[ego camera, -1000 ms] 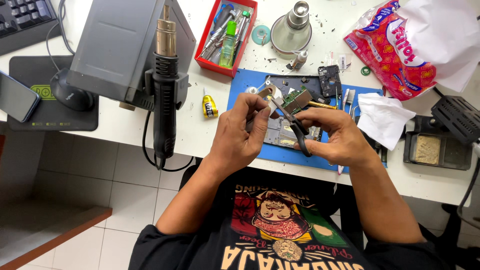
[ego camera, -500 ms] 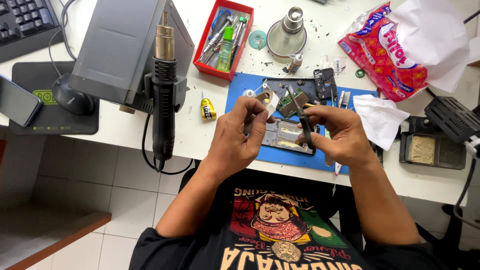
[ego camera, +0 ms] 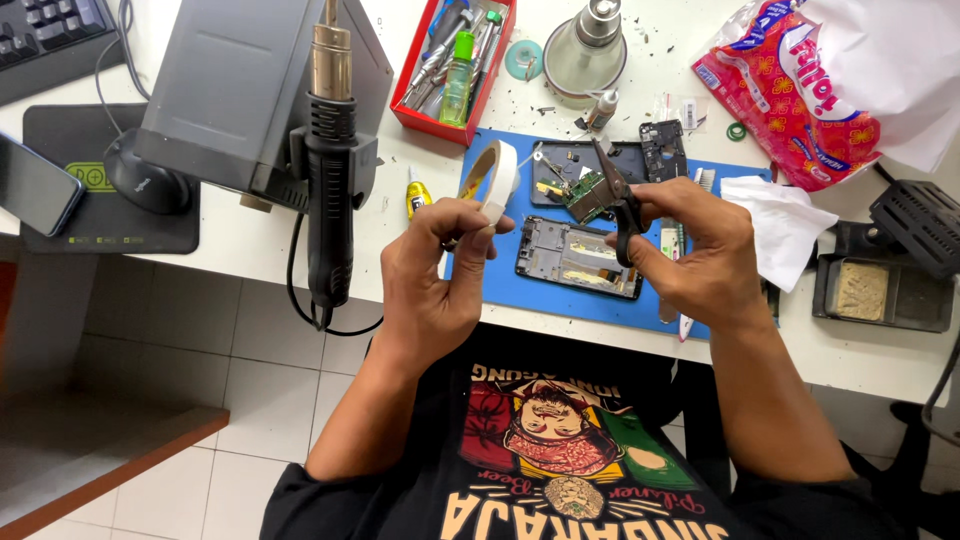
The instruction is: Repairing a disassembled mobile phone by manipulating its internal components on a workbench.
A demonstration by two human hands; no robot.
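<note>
Over blue mat (ego camera: 500,285): both hands busy, tape + scissors.
L hand (ego camera: 435,285) grips white tape roll (ego camera: 492,178) upright above mat edge; R hand (ego camera: 700,250) clasps black scissors (ego camera: 618,200), blades up, over opened phone (ego camera: 580,258) w/ circuit board (ego camera: 590,195) just behind.

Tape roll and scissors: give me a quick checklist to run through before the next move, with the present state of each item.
1. Left hand has a firm grip on the tape roll: ok, fingers pinch its lower edge and it stands on edge.
2. Right hand holds the scissors: ok, blades point up and away.
3. Tape strip pulled out between roll and blades: cannot tell, too thin to see.
4. Scissor blades open: cannot tell.
5. Opened phone frame lies flat on the blue mat: ok.
6. Hot air gun parked in its holder, away from both hands: ok.
</note>
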